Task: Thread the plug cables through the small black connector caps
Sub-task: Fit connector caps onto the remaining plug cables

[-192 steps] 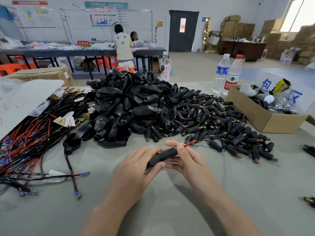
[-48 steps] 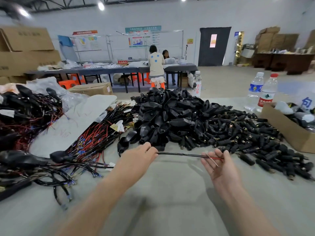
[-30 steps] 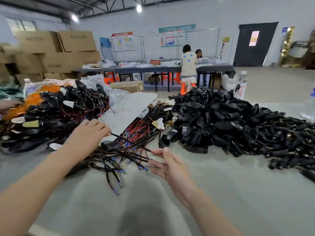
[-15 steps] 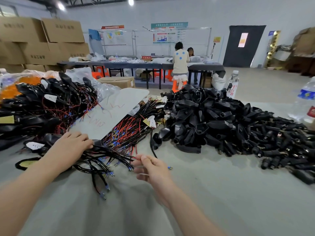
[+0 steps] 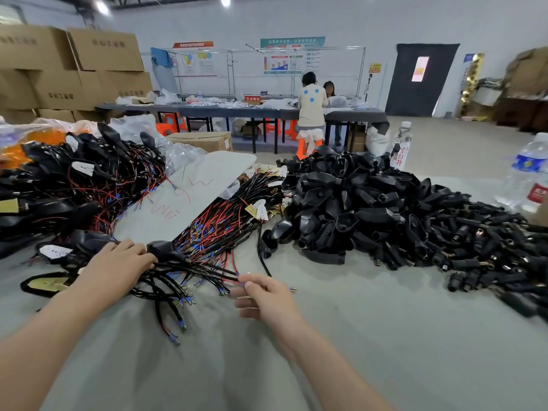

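Left hand lies on a heap of wires at the near left of the grey counter. Its fingers bend down over one plug cable, right by the cable's black plug end. The thumb is hidden.

Right hand is just to the right of the heap, low over the counter. Its thumb and first finger pinch the thin red wire at the other end of that same cable. The other fingers are curled in. The cable runs in a line from one hand to the other, on top of the heap.

The small black connector caps lie in a wide pile on the right side of the counter, well apart from both hands. Next to them, in the middle, is a taller pile of big black shells. A white board with red marks lies tilted over more red and black wires behind the hands. A water bottle stands at the far right edge. Brown boxes are stacked at the back left, and a person stands at a long table far away.
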`<action>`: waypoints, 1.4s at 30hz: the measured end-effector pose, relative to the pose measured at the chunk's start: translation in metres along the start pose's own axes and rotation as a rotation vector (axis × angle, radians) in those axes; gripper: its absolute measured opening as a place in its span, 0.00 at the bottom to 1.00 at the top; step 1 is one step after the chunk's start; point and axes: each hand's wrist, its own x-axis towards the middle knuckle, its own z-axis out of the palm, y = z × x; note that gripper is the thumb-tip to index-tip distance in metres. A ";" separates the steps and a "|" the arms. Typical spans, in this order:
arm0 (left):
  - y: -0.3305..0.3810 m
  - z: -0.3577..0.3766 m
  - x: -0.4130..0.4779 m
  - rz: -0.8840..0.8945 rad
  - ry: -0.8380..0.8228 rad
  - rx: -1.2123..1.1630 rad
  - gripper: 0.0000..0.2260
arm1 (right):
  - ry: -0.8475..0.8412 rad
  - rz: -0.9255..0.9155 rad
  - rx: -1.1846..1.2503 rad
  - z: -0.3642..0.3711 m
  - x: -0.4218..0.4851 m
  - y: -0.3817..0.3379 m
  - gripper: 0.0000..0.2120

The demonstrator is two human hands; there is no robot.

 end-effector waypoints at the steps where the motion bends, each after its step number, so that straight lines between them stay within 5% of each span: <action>1: 0.000 0.003 0.001 -0.046 -0.030 0.018 0.11 | 0.008 0.000 0.004 -0.003 0.000 -0.001 0.11; 5: 0.008 0.006 0.009 -0.257 -0.226 0.009 0.18 | 0.065 -0.017 0.022 -0.024 0.002 -0.007 0.12; 9: 0.030 0.002 0.021 -0.360 -0.063 -0.216 0.20 | 0.156 -0.037 0.038 -0.052 0.002 -0.017 0.12; 16: 0.110 -0.011 0.075 -0.223 0.051 -0.452 0.16 | 0.369 -0.159 0.010 -0.113 -0.003 -0.023 0.14; 22: 0.175 -0.007 0.119 -0.237 -0.106 -0.520 0.16 | 0.487 -0.235 -0.180 -0.152 -0.007 -0.015 0.15; 29: 0.189 0.007 0.140 -0.538 -0.136 -0.769 0.17 | 0.454 -0.254 -0.255 -0.157 -0.003 -0.008 0.16; 33: 0.174 0.010 0.145 -0.610 -0.013 -0.505 0.17 | 0.435 -0.239 -0.254 -0.157 -0.001 -0.011 0.15; 37: 0.147 0.015 0.150 -0.528 -0.238 -0.305 0.17 | 0.406 -0.270 -0.414 -0.148 0.010 -0.015 0.14; 42: 0.134 0.006 0.155 -0.430 -0.238 -0.311 0.10 | 0.316 -0.215 -0.698 -0.108 0.060 -0.024 0.11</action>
